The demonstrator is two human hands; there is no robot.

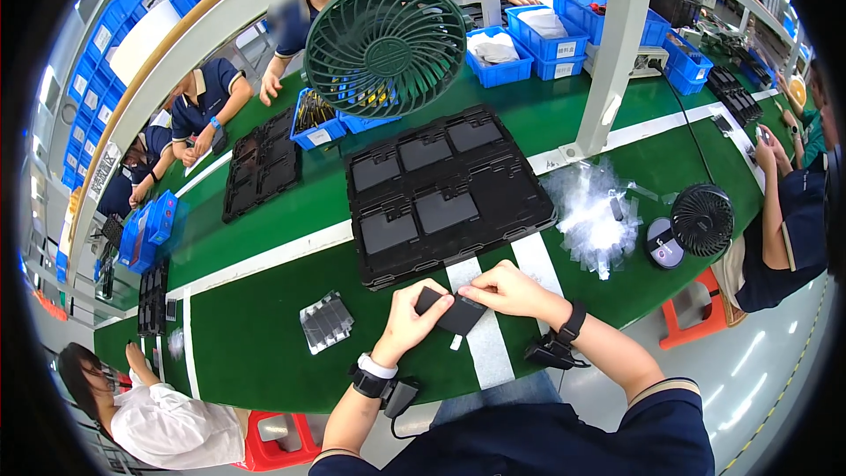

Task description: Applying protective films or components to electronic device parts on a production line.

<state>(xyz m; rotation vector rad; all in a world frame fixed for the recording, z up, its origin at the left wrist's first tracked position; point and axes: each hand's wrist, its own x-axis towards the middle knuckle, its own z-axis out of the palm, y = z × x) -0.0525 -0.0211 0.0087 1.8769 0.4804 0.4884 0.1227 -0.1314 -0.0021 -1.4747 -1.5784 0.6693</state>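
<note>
Between my hands, above the near edge of the green table, is a flat dark rectangular piece (462, 315). A small white tab (456, 343) shows at its lower edge. My left hand (410, 319) pinches its left side with the thumb on top. At the upper right edge my right hand (508, 289) grips it with thumb and fingers pressed together. Just beyond my hands lies a black tray (458, 257) whose compartments hold several flat grey-black pieces (447, 207). One compartment at the tray's right holds no such grey piece.
Left of my hands lies a small stack of clear strips (326, 322). Crumpled clear film (599, 220) is heaped to the right, near a small black fan (702, 220). A green fan (385, 48) hangs overhead beside a white post (608, 79). Blue bins (500, 57) and co-workers surround the table.
</note>
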